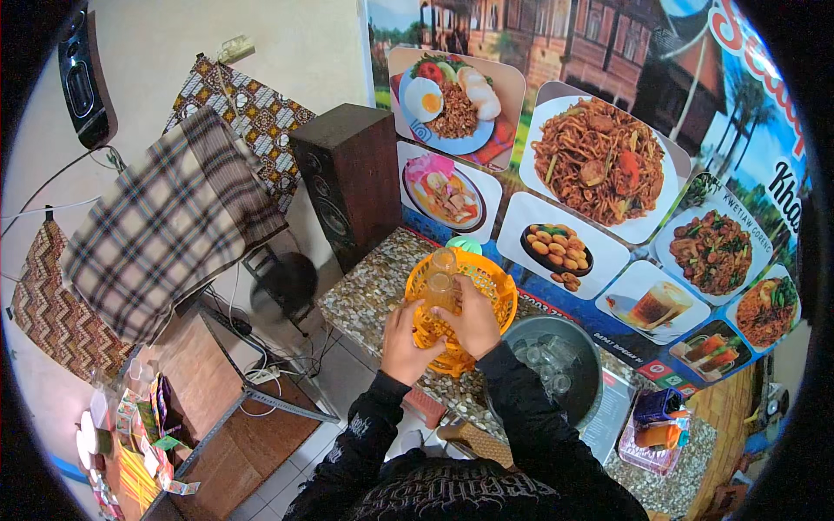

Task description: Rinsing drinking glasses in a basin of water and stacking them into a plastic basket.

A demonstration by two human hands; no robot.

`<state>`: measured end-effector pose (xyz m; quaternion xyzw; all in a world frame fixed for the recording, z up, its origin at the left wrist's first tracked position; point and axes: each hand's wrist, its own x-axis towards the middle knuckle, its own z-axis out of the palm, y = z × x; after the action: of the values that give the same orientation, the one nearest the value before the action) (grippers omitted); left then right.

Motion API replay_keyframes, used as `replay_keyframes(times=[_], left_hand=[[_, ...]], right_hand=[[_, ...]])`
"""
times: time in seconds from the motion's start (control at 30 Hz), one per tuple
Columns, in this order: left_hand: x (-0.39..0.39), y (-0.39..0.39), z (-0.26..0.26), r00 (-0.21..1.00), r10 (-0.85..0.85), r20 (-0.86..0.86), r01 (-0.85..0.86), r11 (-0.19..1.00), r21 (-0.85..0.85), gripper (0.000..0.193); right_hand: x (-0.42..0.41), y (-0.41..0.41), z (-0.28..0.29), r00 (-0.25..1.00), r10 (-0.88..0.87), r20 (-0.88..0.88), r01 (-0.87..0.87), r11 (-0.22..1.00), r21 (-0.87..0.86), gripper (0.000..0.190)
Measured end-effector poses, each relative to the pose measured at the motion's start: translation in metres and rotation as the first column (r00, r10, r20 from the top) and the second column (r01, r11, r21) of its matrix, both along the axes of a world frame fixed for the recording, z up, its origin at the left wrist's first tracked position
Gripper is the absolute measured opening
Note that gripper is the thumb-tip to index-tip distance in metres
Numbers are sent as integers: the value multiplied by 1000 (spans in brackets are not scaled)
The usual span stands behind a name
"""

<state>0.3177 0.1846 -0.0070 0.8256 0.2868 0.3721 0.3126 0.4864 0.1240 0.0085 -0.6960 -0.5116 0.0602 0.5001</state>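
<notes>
An orange plastic basket (502, 280) stands on a pebble-patterned counter before me. Two clear drinking glasses show at its middle: one glass (440, 286) between my hands, and another glass (445, 259) just beyond it. My right hand (472, 316) grips the nearer glass from the right, fingers curled along its side. On the left, my left hand (407, 342) has its fingertips close against that same glass, its thumb spread towards me; whether it bears any hold is hidden. Right of the basket sits a grey plastic tub (589, 397) holding several clear glasses (550, 361), partly behind my right sleeve.
A dark wooden loudspeaker (365, 182) rises at the counter's (355, 306) far left corner. Behind the basket is a food-picture banner (586, 260). A printed menu sheet (609, 410) and a pink basket (648, 452) of small containers lie at right. Left stands a wood-topped metal-frame table (189, 371).
</notes>
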Motion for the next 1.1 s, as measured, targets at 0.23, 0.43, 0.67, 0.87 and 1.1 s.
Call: replay_keyframes(times=[0.23, 0.43, 0.67, 0.87, 1.1], left_hand=[[-2, 1, 4, 1000, -11, -8, 11, 1000, 12, 81], [-2, 1, 9, 998, -50, 34, 49, 998, 40, 74], [-2, -11, 22, 994, -48, 95, 48, 999, 8, 63], [-11, -28, 40, 992, -55, 115, 46, 996, 81, 55], [-31, -63, 52, 981, -163, 104, 158, 986, 52, 53]], right_hand=[[-2, -9, 8, 997, -10, 71, 14, 999, -49, 67], [-5, -21, 14, 996, 1, 94, 6, 998, -68, 68], [-12, -55, 32, 995, -52, 86, 54, 998, -22, 58], [-27, -94, 52, 999, -13, 46, 11, 999, 32, 43], [-49, -144, 58, 1000, -16, 0, 16, 997, 70, 40]])
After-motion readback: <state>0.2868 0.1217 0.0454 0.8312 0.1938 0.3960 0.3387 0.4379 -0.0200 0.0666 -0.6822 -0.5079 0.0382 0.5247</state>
